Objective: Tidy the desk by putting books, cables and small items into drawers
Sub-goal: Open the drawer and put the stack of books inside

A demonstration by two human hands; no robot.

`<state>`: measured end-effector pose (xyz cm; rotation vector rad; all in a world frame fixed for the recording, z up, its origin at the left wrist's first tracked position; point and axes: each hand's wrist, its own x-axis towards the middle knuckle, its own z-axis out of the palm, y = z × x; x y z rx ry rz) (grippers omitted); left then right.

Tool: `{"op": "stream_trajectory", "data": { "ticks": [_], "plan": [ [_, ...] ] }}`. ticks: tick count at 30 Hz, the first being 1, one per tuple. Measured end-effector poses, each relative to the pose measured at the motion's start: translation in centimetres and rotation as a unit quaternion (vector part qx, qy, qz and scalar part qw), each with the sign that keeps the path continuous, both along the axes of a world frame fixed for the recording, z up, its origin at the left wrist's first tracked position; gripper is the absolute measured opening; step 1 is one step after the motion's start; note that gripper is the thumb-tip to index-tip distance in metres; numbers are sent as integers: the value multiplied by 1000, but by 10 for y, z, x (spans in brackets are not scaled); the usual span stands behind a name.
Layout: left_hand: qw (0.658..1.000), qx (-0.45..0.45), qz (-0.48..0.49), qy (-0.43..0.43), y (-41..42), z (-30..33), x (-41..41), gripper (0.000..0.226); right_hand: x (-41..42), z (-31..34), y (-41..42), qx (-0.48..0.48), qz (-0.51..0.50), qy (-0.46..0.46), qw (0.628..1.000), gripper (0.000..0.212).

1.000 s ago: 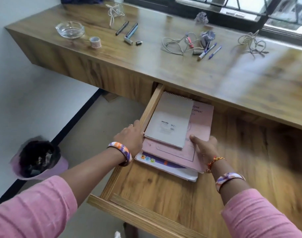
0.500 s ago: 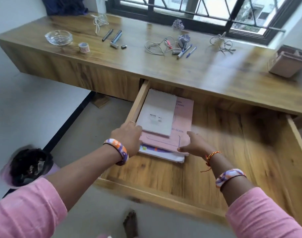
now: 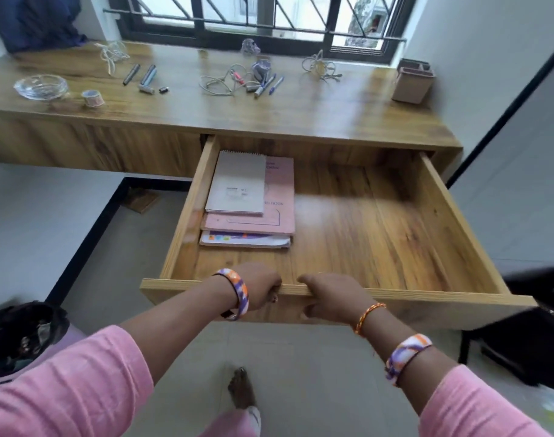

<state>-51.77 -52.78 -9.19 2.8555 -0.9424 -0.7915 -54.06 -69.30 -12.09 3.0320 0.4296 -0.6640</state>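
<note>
A long wooden desk (image 3: 300, 111) runs beneath a barred window (image 3: 256, 17), with white walls on either side and a pale tiled floor below; a wide drawer (image 3: 332, 290) stands pulled far out from under the desktop. In the drawer's back left corner lies a stack of books (image 3: 248, 203): a grey spiral notepad (image 3: 236, 184) on top, a pink book (image 3: 278, 200) under it, and a white and purple one (image 3: 244, 239) at the bottom, all flat against the left wall; the rest of the drawer floor shows bare wood. The left hand (image 3: 259, 290) and the right hand (image 3: 327, 298) sit side by side on the drawer's front edge, fingers curled over the rim and grasping it. On the desktop lie a glass dish (image 3: 40, 86) and a roll of tape (image 3: 92, 97) at the left; two pens (image 3: 140, 75) near them; a tangled cable (image 3: 220, 83) with more pens (image 3: 267, 85) in the middle; another coiled cable (image 3: 319, 67) further right; a pink holder (image 3: 412, 85) stands at the far right end. A lined bin (image 3: 20, 339) sits on the floor at the left.
</note>
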Motion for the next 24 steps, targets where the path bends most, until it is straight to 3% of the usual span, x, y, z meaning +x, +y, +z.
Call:
{"op": "stream_trajectory", "data": {
  "ticks": [3,7,15,24],
  "plan": [
    [1000,20,-9,3,-2,2,1,21,-1,-9,0,8,10,-81,997,37],
    [999,29,5,21,-5,0,10,20,7,-13,-2,22,26,-109,993,30],
    [999,29,34,14,-11,-2,51,21,54,-11,-9,32,35,-118,992,38],
    [999,0,47,10,-20,-3,150,22,151,-9,-18,28,43,-131,990,42]
  ]
}}
